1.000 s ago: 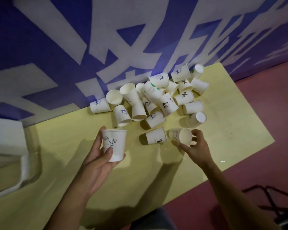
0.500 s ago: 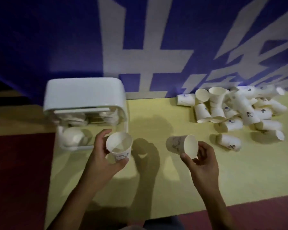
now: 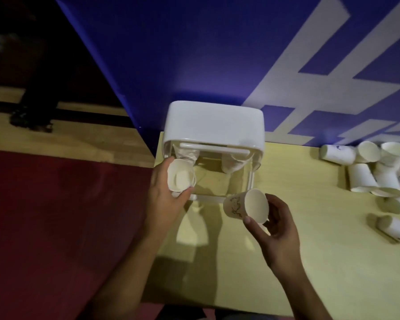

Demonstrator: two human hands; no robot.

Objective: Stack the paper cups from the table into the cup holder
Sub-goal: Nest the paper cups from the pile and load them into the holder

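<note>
A white cup holder [image 3: 214, 124] with clear walls stands at the table's left end, against the blue wall. Stacks of cups hang inside it, at its left and right. My left hand [image 3: 164, 199] grips a paper cup [image 3: 180, 175], mouth towards me, just under the holder's left stack. My right hand [image 3: 276, 225] holds a second paper cup [image 3: 246, 207] with a drawing on it, lying sideways, below the holder's front right corner. A heap of loose paper cups [image 3: 370, 172] lies at the right edge of the head view.
The yellow table [image 3: 310, 262] ends at the left just past the holder, where dark red floor [image 3: 56, 215] begins. A blue wall with white lettering [image 3: 240, 54] rises behind the table. Someone's dark legs [image 3: 39, 88] stand far left.
My view has swung left and closer to the holder. My left hand has carried its cup up to the holder's left stack. My right hand followed with its cup towards the holder's front.
</note>
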